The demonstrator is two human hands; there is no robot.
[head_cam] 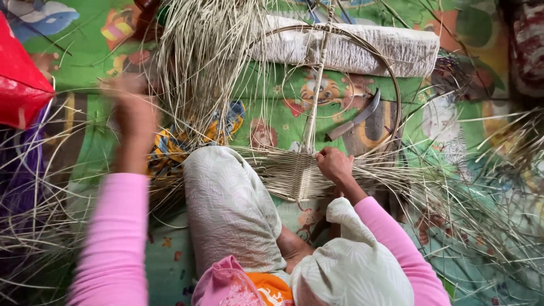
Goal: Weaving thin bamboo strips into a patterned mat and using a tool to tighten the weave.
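Curved knife [357,120] on cartoon mat [272,107] (red bag [20,85] nearby).

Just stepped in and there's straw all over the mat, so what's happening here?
A person sitting on a colourful floor mat is weaving thin pale reeds into a round hoop frame. The right hand presses on the woven band at the bottom of the hoop. The left hand, blurred, is raised among a loose bundle of reeds. A curved knife lies on the mat inside the hoop, and a rolled white bundle lies behind it.
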